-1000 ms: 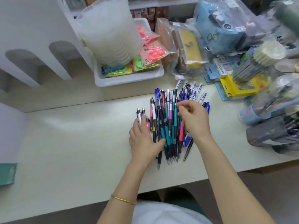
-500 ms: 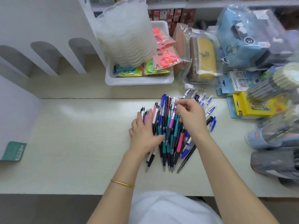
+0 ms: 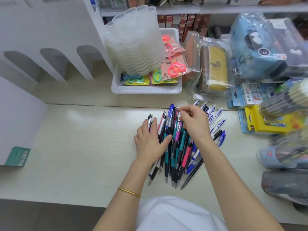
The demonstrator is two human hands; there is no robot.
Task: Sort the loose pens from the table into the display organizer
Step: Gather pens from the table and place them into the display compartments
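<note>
- Head view, the only one I had: the pens (image 3: 176,147) were all in one loose heap in the middle of the worktop (image 3: 75,139), tips mostly pointing toward the person. A few white pens (image 3: 216,120) were fanned out just beside the heap on the right.
- Left hand (image 3: 148,142) lay flat on the left edge of the heap with the fingers straight and the thumb stretched across a few barrels. It was pressing down, not gripping anything.
- Right hand (image 3: 195,124) was over the far end of the heap with the fingers curled in, thumb and fingertips pinching the clicker ends of the pens there. I couldn't tell how many it had.
- None of the pens looked sorted yet, so I'd say the task was right at the start.
- Honestly I couldn't tell which thing was the organizer. There was a tray (image 3: 146,90) of carded scissors behind the heap with a stack of clear tubs (image 3: 135,44) standing in it, so maybe those?
- My take on doing this step well:
  - Keep the flat hand pinning the heap so it doesn't roll.
  - Pull one colour out by the clicker end, along the barrel rather than sideways, so the neighbours don't get dragged with it.
  - The barrels look slick and round, so small bunches would be safer than a fistful.
</note>
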